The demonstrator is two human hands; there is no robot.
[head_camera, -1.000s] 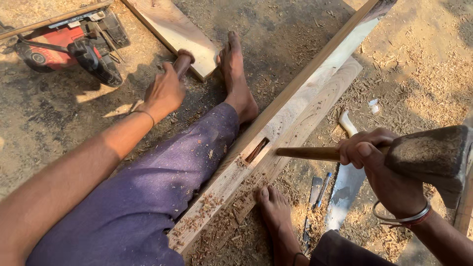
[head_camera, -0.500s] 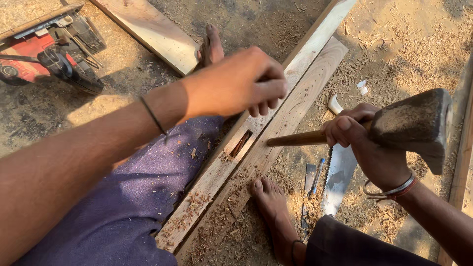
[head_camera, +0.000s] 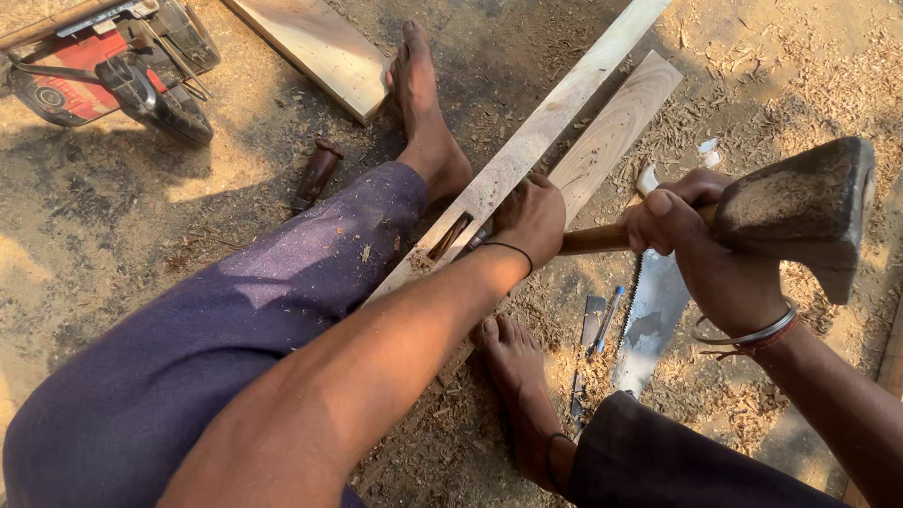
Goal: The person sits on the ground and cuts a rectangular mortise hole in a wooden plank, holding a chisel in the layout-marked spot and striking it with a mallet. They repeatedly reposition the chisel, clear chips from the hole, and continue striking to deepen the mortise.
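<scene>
At the far left a red power saw [head_camera: 103,71] sits on the dusty ground, and a short brown wooden handle [head_camera: 315,174] lies near it to the right; a long pale plank [head_camera: 555,118] runs from the person's lap toward the far right, with a dark slot [head_camera: 450,236] cut in it. The left hand [head_camera: 531,218] is curled shut on the plank just right of the slot, around something too hidden to tell; the right hand [head_camera: 701,240] grips the wooden shaft of a heavy hammer [head_camera: 800,212], held level above a handsaw [head_camera: 649,315] lying in the shavings.
</scene>
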